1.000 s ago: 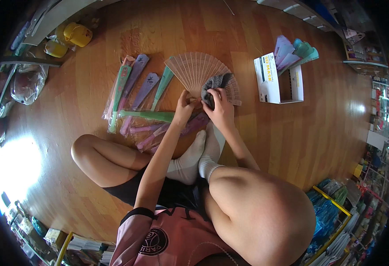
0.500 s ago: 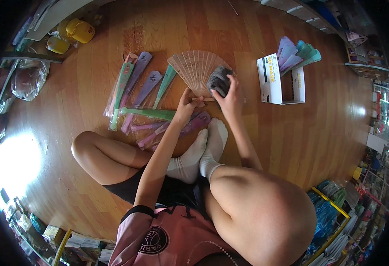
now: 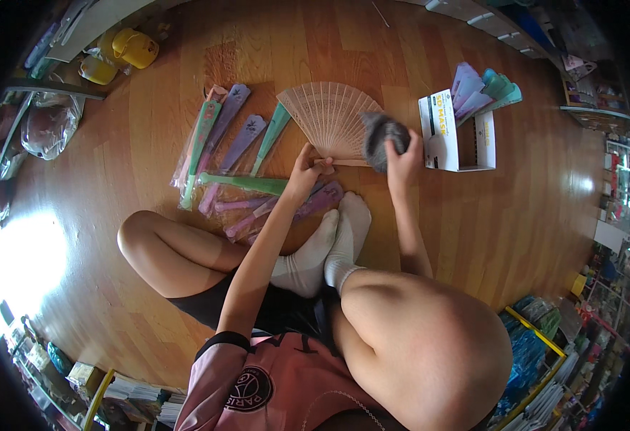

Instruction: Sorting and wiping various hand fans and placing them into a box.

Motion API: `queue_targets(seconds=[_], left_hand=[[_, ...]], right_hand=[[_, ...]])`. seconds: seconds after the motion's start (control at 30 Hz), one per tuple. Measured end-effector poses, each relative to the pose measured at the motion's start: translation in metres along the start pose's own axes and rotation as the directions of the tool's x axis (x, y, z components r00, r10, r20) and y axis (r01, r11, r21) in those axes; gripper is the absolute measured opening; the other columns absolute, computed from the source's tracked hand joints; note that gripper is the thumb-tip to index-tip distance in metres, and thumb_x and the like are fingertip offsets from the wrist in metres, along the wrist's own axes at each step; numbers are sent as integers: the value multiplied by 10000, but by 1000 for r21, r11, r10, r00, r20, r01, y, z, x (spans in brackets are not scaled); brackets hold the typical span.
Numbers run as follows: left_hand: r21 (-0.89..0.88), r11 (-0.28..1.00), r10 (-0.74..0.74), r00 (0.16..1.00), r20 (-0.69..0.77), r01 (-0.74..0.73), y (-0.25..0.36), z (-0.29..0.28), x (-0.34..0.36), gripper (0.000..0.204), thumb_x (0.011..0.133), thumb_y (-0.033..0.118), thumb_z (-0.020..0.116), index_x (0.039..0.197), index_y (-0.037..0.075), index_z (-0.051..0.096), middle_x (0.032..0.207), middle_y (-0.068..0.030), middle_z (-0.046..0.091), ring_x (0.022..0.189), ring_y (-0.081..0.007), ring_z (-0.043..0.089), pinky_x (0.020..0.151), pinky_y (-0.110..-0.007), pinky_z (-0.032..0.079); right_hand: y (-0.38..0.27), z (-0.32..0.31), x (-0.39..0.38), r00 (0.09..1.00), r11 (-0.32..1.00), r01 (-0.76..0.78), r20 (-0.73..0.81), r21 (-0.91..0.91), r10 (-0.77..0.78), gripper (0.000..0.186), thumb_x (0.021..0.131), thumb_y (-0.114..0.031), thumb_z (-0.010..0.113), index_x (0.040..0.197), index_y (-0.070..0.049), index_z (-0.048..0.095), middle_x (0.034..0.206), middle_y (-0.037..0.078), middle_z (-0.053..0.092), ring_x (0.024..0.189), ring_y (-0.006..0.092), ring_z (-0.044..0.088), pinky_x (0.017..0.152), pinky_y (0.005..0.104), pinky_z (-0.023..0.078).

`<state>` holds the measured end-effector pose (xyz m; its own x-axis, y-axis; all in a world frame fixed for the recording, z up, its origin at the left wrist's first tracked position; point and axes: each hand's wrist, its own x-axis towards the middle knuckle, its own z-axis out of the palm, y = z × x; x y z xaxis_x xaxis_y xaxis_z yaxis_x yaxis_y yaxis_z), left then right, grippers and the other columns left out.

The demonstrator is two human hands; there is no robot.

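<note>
An unfolded wooden folding fan (image 3: 331, 115) with pierced slats lies spread in front of my feet. My left hand (image 3: 309, 169) pinches it at the pivot end. In my right hand (image 3: 404, 161) is a crumpled grey cloth (image 3: 384, 138), gripped over the fan's right edge; whether it touches the slats there I cannot tell. Left of the fan lie several folded fans in clear plastic sleeves, among them a green one (image 3: 203, 141), a purple one (image 3: 245, 136) and another green one (image 3: 246, 184) lying crosswise.
A white cardboard box (image 3: 440, 136) stands to the right, with purple and teal folded fans (image 3: 498, 92) sticking out of it. Yellow containers (image 3: 135, 48) sit at the far left. Shelves of goods line the sides of the wooden floor (image 3: 458, 223). My socked feet (image 3: 348, 226) are close to the fans.
My right hand and the grey cloth have moved right, from over the fan's right part to its outer edge. My left hand stays at the pivot.
</note>
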<state>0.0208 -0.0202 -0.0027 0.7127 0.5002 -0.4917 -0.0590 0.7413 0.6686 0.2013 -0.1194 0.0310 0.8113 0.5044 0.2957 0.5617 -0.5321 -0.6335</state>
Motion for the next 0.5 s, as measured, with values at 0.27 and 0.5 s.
queue_targets(seconds=[0.27, 0.5], left_hand=[[26, 991, 130, 991, 32, -131, -5, -5, 6, 412, 869, 83, 590, 1238, 76, 409, 967, -40, 592, 855, -140, 595, 784, -292, 496], [-7, 1000, 25, 999, 39, -24, -3, 7, 4, 398, 883, 71, 569, 1245, 81, 403, 999, -55, 580, 874, -152, 590, 799, -312, 514]], right_hand=[[-53, 7, -47, 727, 807, 580, 373, 115, -576, 484, 652, -132, 725, 1090, -105, 519, 912, 116, 510, 900, 310, 527, 808, 446, 415], [13, -4, 30, 998, 998, 50, -25, -44, -51, 377, 754, -163, 670, 1061, -8, 515, 1002, 196, 533, 932, 360, 529, 794, 427, 440]])
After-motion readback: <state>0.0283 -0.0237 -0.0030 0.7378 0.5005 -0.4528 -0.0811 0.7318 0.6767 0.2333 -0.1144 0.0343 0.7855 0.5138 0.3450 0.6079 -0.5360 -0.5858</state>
